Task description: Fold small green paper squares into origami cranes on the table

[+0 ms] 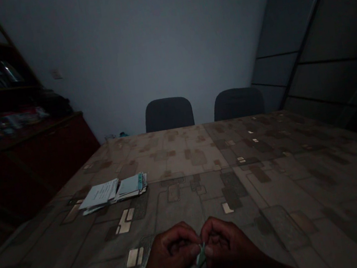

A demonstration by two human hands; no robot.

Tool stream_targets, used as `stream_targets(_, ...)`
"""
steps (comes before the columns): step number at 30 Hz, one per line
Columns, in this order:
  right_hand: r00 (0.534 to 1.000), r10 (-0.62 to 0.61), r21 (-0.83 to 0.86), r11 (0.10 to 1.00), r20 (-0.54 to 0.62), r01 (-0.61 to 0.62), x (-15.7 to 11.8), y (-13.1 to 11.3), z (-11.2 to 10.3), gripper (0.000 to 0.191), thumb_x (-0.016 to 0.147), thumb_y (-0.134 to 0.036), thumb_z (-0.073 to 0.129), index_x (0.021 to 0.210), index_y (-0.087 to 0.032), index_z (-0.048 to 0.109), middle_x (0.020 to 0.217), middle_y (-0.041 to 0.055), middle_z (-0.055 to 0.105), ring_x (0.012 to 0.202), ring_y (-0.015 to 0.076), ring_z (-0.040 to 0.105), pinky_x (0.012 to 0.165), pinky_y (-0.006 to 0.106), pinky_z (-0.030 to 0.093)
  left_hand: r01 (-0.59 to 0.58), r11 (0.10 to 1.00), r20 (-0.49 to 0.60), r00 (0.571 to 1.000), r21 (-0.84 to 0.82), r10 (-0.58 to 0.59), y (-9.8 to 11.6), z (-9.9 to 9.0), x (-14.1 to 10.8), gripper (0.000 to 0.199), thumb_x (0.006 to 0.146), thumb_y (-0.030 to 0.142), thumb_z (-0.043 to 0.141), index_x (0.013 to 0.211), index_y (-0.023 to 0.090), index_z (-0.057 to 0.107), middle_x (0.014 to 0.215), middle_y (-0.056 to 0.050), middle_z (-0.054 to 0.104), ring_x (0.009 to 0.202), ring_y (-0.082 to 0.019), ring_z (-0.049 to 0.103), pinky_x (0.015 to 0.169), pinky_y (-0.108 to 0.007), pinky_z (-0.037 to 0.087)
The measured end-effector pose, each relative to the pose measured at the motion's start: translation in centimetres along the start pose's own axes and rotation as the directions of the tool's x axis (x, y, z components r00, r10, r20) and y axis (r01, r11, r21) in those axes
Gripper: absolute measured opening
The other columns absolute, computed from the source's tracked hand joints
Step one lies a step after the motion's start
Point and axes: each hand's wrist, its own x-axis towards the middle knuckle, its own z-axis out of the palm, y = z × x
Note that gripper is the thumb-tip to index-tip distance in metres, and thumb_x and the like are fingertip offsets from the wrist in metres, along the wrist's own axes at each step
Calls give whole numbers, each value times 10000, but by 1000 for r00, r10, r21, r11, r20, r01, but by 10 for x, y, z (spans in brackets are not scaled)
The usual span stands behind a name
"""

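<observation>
Both my hands meet at the near edge of the table, low in the head view. My left hand (174, 253) pinches a small pale green piece (200, 256), which looks like folded paper, between thumb and forefinger. From the other side my right hand (226, 241) pinches the same piece, its fingertips almost touching the left ones. The other fingers of both hands are curled in. Dim light leaves the exact shape of the piece unclear.
Two stacks of paper lie on the patterned table (189, 208): white written sheets (100, 194) and a light blue-topped stack (129, 185). Two dark chairs (169, 114) (238, 103) stand behind. A cluttered cabinet (27, 134) is at left.
</observation>
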Motion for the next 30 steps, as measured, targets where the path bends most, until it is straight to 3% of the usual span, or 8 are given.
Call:
stream_targets(11, 1000, 10, -61, 998, -26, -11, -1, -2, 3, 386, 696, -510, 719, 785, -169, 563, 611, -33, 561, 531, 96, 509, 516, 206, 366, -48, 988, -18, 999, 145, 51, 6, 1, -3, 193, 731, 336, 740, 627, 177, 709, 678, -5, 594, 641, -156, 533, 600, -246, 402)
stream_targets(18, 999, 3, -6, 1000, -39, -3, 0, 1, 2, 393, 714, -515, 715, 798, -177, 534, 605, -32, 588, 492, 89, 515, 504, 202, 380, -50, 998, -98, 994, 44, 54, 5, 8, -5, 231, 690, 411, 777, 697, 183, 738, 646, 18, 574, 576, -120, 502, 543, -207, 385)
stream_targets(30, 1000, -1, -61, 998, -2, 0, 3, 7, 0, 436, 685, -568, 697, 791, -177, 533, 604, -18, 581, 509, 108, 538, 496, 217, 391, -74, 995, -77, 994, 61, 79, 8, 11, -6, 287, 741, 444, 728, 649, 176, 681, 660, 8, 574, 578, -127, 517, 550, -219, 401)
